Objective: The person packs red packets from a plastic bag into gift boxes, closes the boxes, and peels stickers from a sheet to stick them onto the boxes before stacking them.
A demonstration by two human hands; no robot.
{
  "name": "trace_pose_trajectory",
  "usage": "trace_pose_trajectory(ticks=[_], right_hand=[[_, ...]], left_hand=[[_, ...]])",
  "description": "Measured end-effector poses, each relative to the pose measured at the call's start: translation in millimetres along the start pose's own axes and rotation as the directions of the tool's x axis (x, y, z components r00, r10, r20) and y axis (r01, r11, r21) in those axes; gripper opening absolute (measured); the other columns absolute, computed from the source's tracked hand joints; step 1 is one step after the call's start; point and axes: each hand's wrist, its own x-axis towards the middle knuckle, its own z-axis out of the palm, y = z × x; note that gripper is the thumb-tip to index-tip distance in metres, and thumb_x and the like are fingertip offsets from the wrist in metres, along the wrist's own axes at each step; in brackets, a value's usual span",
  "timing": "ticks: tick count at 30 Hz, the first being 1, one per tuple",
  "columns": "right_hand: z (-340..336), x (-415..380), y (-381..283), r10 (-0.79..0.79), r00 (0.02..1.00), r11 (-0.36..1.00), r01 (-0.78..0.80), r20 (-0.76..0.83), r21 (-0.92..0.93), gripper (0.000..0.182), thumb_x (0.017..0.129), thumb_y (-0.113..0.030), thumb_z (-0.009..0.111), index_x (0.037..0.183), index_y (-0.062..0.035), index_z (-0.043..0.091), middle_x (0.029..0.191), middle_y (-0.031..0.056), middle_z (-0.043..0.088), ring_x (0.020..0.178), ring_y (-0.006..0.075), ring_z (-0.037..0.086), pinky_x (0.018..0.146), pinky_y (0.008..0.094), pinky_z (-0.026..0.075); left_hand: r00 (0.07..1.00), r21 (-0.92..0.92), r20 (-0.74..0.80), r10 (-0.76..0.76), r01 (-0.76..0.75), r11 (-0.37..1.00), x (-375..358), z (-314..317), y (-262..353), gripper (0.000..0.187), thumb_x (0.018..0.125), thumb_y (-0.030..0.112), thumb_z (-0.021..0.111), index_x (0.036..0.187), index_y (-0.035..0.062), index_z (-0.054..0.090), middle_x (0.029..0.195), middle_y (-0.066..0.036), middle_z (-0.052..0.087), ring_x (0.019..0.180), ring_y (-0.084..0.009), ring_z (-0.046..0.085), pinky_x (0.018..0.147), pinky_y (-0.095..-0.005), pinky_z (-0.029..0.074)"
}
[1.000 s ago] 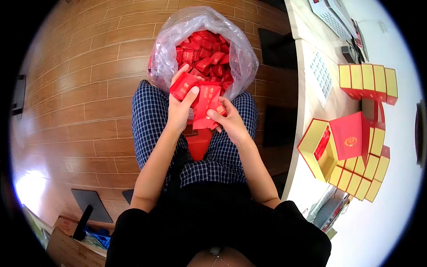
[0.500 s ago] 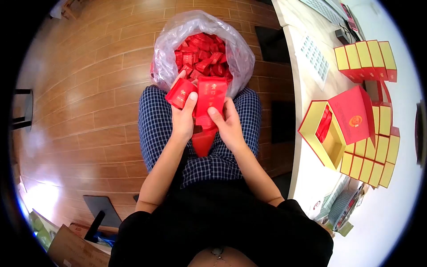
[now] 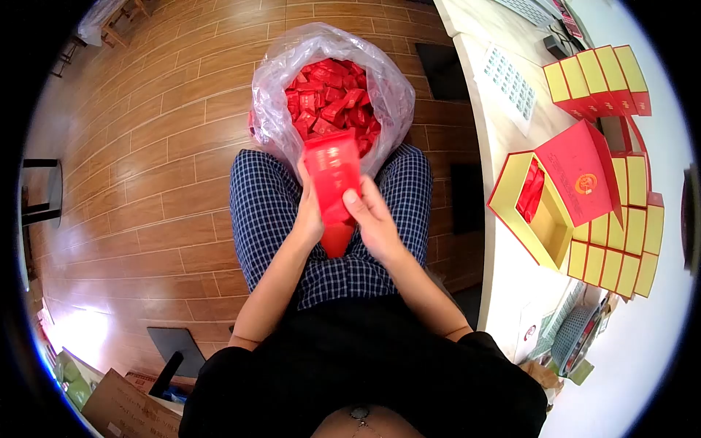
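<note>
A flat red packet (image 3: 332, 169) with gold print is held upright over my lap, slightly blurred. My right hand (image 3: 374, 223) pinches its lower right side, thumb on the front. My left hand (image 3: 309, 210) grips the left edge, its fingers mostly hidden behind the packet. Below both hands, another red packet (image 3: 337, 241) rests between my thighs. Just beyond my knees stands a clear plastic bag (image 3: 394, 95), full of small red sachets (image 3: 332, 91).
On the white table (image 3: 504, 306) at right, an open red-and-yellow box (image 3: 504, 197) holds red packets (image 3: 531, 193) in one compartment. Stacked boxes (image 3: 613, 248) stand beside it, more boxes (image 3: 595, 80) farther back. A sticker sheet (image 3: 509, 84) lies near the table edge. Cardboard (image 3: 124, 409) is at lower left.
The small red sachet in my left hand has gone out of sight behind the larger packet. My left hand has moved in against that packet, which has shifted left and tilted.
</note>
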Motion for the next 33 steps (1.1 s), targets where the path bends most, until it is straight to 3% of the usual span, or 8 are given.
trace_pose_trajectory(ticks=[1,2,5,11,18,23,28,33], right_hand=[[3,0,1,0.001,0.996,0.998,-0.007,0.089,0.064,0.041,0.102,-0.022,0.045,0.135,0.0001,0.039,0.129,0.0051,0.049,0.12,0.0115,0.043,0.103,0.0276,0.032],[7,-2,-1,0.073,0.997,0.967,-0.067,-0.018,0.245,0.043,0.102,-0.021,0.044,0.139,-0.0002,0.036,0.134,0.0062,0.047,0.124,0.0136,0.042,0.106,0.0295,0.031],[1,10,-6,0.086,0.995,0.837,-0.044,-0.052,0.545,0.048,0.102,-0.021,0.033,0.145,-0.0001,0.026,0.147,0.0159,0.036,0.138,0.0255,0.032,0.117,0.0385,0.021],[-39,18,-2,0.178,0.983,0.791,-0.173,0.05,0.587,0.033,0.102,-0.022,0.035,0.122,-0.0009,0.051,0.103,0.0123,0.062,0.096,0.023,0.057,0.088,0.0319,0.045],[-40,26,26,0.611,0.787,0.75,-0.61,-0.087,-0.255,0.03,0.1,-0.023,0.038,0.101,-0.0027,0.06,0.071,-0.0011,0.051,0.056,0.0114,0.044,0.055,0.0249,0.038],[-43,38,41,0.252,0.949,0.465,-0.29,-0.189,-0.837,0.039,0.095,-0.03,0.042,0.089,0.0009,0.064,0.091,0.0276,0.064,0.086,0.0418,0.064,0.077,0.0487,0.048],[-30,43,20,0.235,0.946,0.176,-0.269,-0.225,-0.947,0.034,0.094,-0.031,0.047,0.092,-0.0015,0.064,0.089,0.0233,0.066,0.085,0.0407,0.063,0.072,0.0496,0.049],[-25,38,19,-0.085,0.996,0.573,0.045,-0.004,-0.818,0.025,0.084,-0.018,0.067,0.103,-0.0045,0.058,0.078,0.011,0.06,0.066,0.03,0.061,0.062,0.0378,0.05]], left_hand=[[0.973,0.032,0.197,-0.119,0.115,0.993,1,-5,10,0.053,0.099,0.037,0.047,0.14,0.0078,0.03,0.129,-0.011,0.051,0.116,-0.0213,0.053,0.1,-0.0342,0.043],[0.995,-0.123,0.023,-0.092,0.094,0.988,-8,4,10,0.047,0.1,0.043,0.042,0.126,0.0042,0.052,0.113,-0.008,0.061,0.104,-0.02,0.06,0.093,-0.035,0.049],[1.0,-0.302,0.0,-0.024,0.023,0.953,-3,13,3,0.049,0.099,0.038,0.047,0.138,0.008,0.039,0.12,-0.006,0.058,0.111,-0.0196,0.056,0.094,-0.036,0.048],[0.973,-0.172,0.02,-0.229,0.229,0.958,6,-3,19,0.048,0.098,0.034,0.052,0.134,0.0112,0.03,0.114,-0.007,0.055,0.095,-0.0185,0.058,0.082,-0.0328,0.051],[0.977,0.068,0.053,-0.205,0.202,0.977,12,-22,-3,0.075,0.095,0.045,0.054,0.147,0.0094,0.013,0.142,-0.015,0.033,0.131,-0.0251,0.034,0.107,-0.0367,0.032],[0.99,0.148,0.05,-0.135,0.126,0.981,13,-8,13,0.083,0.085,0.029,0.072,0.145,0.0068,0.018,0.136,-0.014,0.04,0.126,-0.0235,0.041,0.105,-0.0356,0.035],[0.993,0.135,0.003,-0.121,0.12,0.984,24,-11,12,0.078,0.082,0.022,0.075,0.14,0.0057,0.026,0.128,-0.011,0.045,0.119,-0.021,0.046,0.101,-0.0344,0.038],[0.959,-0.028,-0.198,-0.201,0.199,0.98,48,-40,7,0.071,0.085,0.028,0.072,0.133,0.0032,0.026,0.122,-0.011,0.047,0.114,-0.0198,0.049,0.097,-0.0341,0.042]])
